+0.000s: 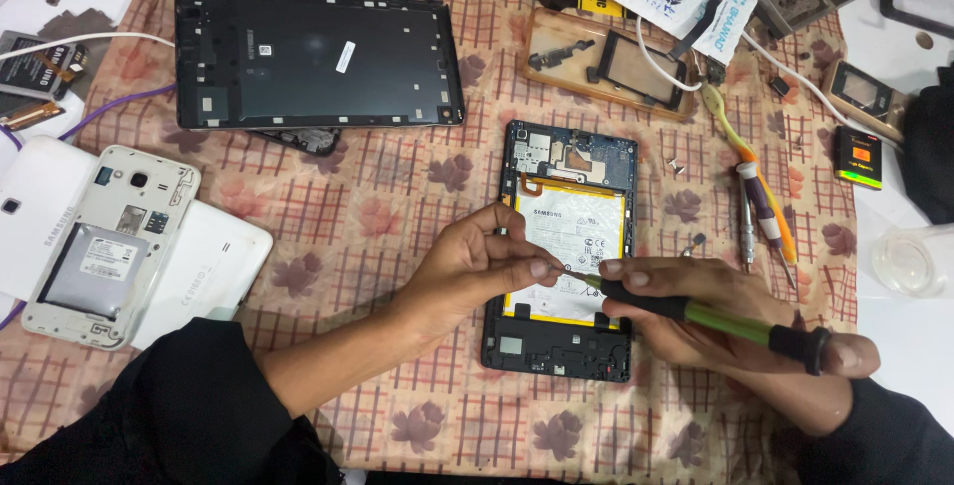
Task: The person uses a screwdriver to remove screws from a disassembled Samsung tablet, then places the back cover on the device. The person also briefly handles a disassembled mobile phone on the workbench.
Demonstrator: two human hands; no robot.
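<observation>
The right hand [696,311] was clenched around a green-and-black screwdriver [711,316], its palm pressed against the butt of the handle and its tip pointing left over an opened tablet [564,246]. The left hand [477,261] had its fingertips pinched together right at the screwdriver's tip; whether a screw sat between them was too small to tell. The tablet lay back-off on a checked floral cloth [378,217], its white battery [576,237] exposed just under both hands and the circuit board above that. The tablet's black back cover [308,53] rested well apart at the upper left. A white phone [109,246] with its back removed lay at the left edge, and spare screwdrivers [760,207] lay to the right of the tablet.
</observation>
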